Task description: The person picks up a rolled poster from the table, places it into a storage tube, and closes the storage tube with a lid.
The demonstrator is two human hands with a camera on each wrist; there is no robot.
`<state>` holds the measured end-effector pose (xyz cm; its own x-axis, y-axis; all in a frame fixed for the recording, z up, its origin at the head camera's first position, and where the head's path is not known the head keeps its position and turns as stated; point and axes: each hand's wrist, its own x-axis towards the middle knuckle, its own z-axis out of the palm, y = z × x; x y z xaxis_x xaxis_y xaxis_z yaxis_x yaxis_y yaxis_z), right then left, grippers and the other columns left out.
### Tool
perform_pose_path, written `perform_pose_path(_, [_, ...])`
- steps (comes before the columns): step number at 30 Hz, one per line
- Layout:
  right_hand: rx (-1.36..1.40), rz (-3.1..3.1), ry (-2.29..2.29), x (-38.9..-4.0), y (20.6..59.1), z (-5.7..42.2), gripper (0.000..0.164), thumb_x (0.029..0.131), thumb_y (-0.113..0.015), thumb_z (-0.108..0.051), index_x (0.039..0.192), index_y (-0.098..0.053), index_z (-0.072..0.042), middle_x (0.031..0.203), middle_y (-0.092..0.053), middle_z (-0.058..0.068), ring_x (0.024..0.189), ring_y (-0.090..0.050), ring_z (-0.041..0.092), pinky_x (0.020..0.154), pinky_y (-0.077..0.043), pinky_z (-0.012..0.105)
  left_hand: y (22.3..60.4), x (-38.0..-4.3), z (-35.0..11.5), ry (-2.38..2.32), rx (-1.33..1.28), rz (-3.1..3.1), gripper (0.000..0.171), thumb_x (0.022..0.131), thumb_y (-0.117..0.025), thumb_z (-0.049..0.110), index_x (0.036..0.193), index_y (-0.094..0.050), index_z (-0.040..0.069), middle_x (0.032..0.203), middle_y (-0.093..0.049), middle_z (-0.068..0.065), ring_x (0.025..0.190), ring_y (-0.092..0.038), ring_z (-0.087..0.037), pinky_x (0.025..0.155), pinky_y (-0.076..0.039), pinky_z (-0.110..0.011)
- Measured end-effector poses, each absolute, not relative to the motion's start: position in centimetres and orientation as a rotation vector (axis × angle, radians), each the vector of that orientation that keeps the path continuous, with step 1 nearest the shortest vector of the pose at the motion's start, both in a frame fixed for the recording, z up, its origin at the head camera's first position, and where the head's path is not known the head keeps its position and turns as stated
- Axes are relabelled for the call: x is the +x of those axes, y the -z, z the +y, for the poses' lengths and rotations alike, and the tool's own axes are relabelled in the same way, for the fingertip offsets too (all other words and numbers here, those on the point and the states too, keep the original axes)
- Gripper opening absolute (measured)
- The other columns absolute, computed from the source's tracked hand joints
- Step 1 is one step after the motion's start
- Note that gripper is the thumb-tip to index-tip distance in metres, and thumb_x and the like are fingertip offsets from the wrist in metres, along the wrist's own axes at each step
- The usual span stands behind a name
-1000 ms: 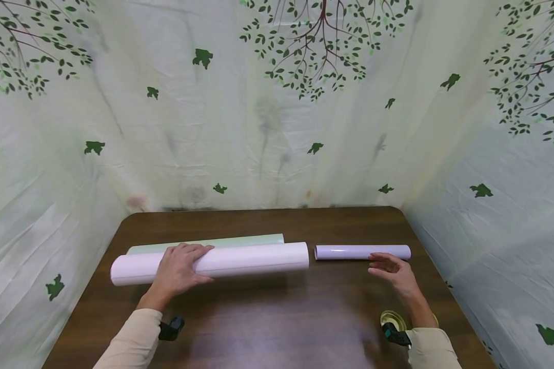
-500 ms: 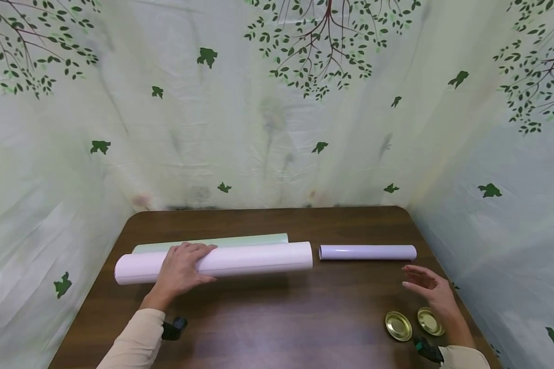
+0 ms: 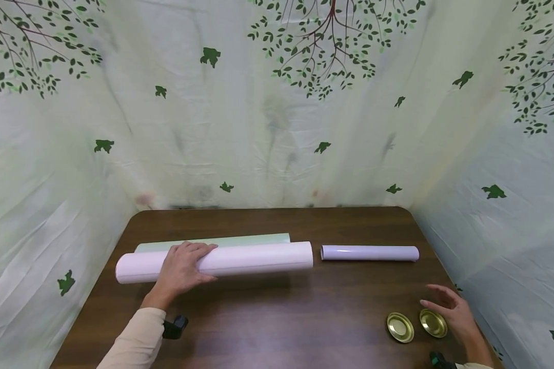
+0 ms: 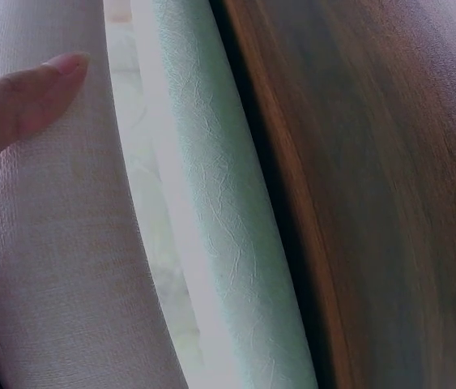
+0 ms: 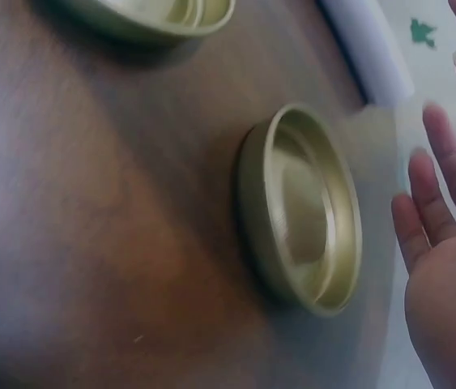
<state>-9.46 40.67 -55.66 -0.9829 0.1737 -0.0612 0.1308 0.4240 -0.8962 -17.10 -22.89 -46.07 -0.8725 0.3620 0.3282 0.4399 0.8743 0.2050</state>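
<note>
My left hand (image 3: pixel 180 269) grips a long pale pink-white wallpaper roll (image 3: pixel 258 257) near its left half, fingers over the top and thumb along the near side. In the left wrist view its surface has a fine woven texture, and a shadow lies under it on the table. Just behind it is a pale green roll (image 3: pixel 254 238) with a creased pattern, partly hidden. At the right, my right hand (image 3: pixel 457 312) hovers beside two round gold metal lids (image 3: pixel 433 324), fingers extended and holding nothing. The nearer lid (image 5: pixel 300 215) shows its raised rim in the right wrist view.
A shorter glossy white-lilac roll (image 3: pixel 369 252) lies at the back right of the brown wooden table (image 3: pixel 277 318). White curtains (image 3: pixel 184 128) printed with green leaves and branches hang close around the back and both sides.
My right hand has moved away from the short roll, toward the front right beside the gold lids, uncovering them. The left hand keeps its grip on the wallpaper roll.
</note>
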Motion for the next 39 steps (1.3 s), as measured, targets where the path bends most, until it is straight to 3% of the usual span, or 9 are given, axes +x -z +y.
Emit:
perform_pose_path(2, [-0.348,-2.67,-1.625,-9.1,56.0,41.1,0.063,0.087,-0.073,-0.023,0.138,-0.046,-0.001,0.114,-0.044,-0.029,0.103,-0.04,-0.01,0.079,-0.038,0.007,46.2,-17.1,-22.9,0.399,-0.6,-2.77,0.074,0.055,-0.091,0.038,0.12,-0.068,0.012,0.11,-0.069,-0.008,0.101,-0.059,-0.032,0.085,-0.04,-0.053])
perform_pose_path(6, [-0.446,-2.803,-1.586,-8.8,56.6,41.6,0.071,0.088,-0.071,-0.03,0.146,-0.038,-0.008,0.134,-0.043,0.0,0.101,-0.04,0.001,0.081,-0.041,0.021,46.4,-17.1,-23.0,0.392,-0.588,-2.774,0.074,0.055,-0.091,0.038,0.12,-0.067,0.013,0.11,-0.069,-0.008,0.101,-0.059,-0.031,0.086,-0.04,-0.053])
perform_pose_path(9, [-0.44,-2.893,-1.54,-8.8,57.0,41.7,0.075,0.089,-0.07,-0.032,0.148,-0.032,-0.005,0.142,-0.037,0.023,0.105,-0.043,0.01,0.084,-0.042,0.033,46.4,-17.1,-23.1,0.387,-0.585,-2.766,0.075,0.054,-0.091,0.038,0.12,-0.067,0.012,0.11,-0.069,-0.008,0.1,-0.059,-0.031,0.085,-0.04,-0.053])
perform_pose_path(11, [-0.411,-2.94,-1.499,-8.8,57.1,41.7,0.077,0.089,-0.07,-0.032,0.148,-0.031,-0.002,0.142,-0.036,0.028,0.107,-0.046,0.018,0.084,-0.043,0.038,46.4,-17.1,-23.1,0.39,-0.585,-2.764,0.075,0.054,-0.092,0.039,0.12,-0.067,0.012,0.11,-0.069,-0.008,0.1,-0.059,-0.031,0.085,-0.04,-0.053])
perform_pose_path(16, [-0.317,-3.002,-1.417,-8.8,57.4,41.6,0.078,0.086,-0.073,-0.027,0.146,-0.032,0.003,0.138,-0.04,0.029,0.107,-0.049,0.023,0.081,-0.044,0.037,46.4,-17.0,-23.0,0.402,-0.576,-2.78,0.075,0.055,-0.092,0.038,0.121,-0.067,0.012,0.111,-0.068,-0.009,0.101,-0.058,-0.032,0.086,-0.04,-0.053])
perform_pose_path(21, [-0.21,-3.026,-1.37,-8.6,57.6,41.5,0.077,0.081,-0.078,-0.023,0.142,-0.039,0.004,0.134,-0.044,0.027,0.103,-0.045,0.003,0.08,-0.042,0.029,46.6,-16.9,-22.9,0.403,-0.572,-2.798,0.075,0.056,-0.091,0.038,0.121,-0.067,0.012,0.112,-0.068,-0.008,0.103,-0.058,-0.031,0.087,-0.04,-0.053])
perform_pose_path(24, [-0.187,-3.028,-1.344,-8.4,57.7,41.5,0.078,0.078,-0.081,-0.021,0.14,-0.042,0.004,0.134,-0.044,0.025,0.105,-0.04,-0.001,0.082,-0.04,0.027,46.6,-16.9,-22.9,0.401,-0.575,-2.788,0.075,0.055,-0.091,0.038,0.121,-0.067,0.012,0.112,-0.068,-0.008,0.102,-0.058,-0.031,0.086,-0.04,-0.053])
perform_pose_path(31, [-0.174,-3.017,-1.3,-8.4,57.7,41.4,0.076,0.074,-0.083,-0.018,0.134,-0.045,0.01,0.13,-0.045,0.03,0.118,-0.038,0.041,0.089,-0.038,0.045,46.6,-16.9,-22.8,0.395,-0.582,-2.775,0.075,0.055,-0.091,0.039,0.121,-0.067,0.012,0.111,-0.068,-0.008,0.102,-0.058,-0.03,0.086,-0.04,-0.052])
perform_pose_path(39, [-0.145,-3.047,-1.291,-8.5,57.6,41.9,0.082,0.073,-0.084,-0.016,0.136,-0.04,0.014,0.134,-0.038,0.038,0.122,-0.034,0.05,0.091,-0.037,0.055,46.3,-16.8,-22.7,0.383,-0.586,-2.774,0.075,0.055,-0.091,0.04,0.121,-0.067,0.012,0.111,-0.068,-0.008,0.102,-0.059,-0.031,0.086,-0.04,-0.052])
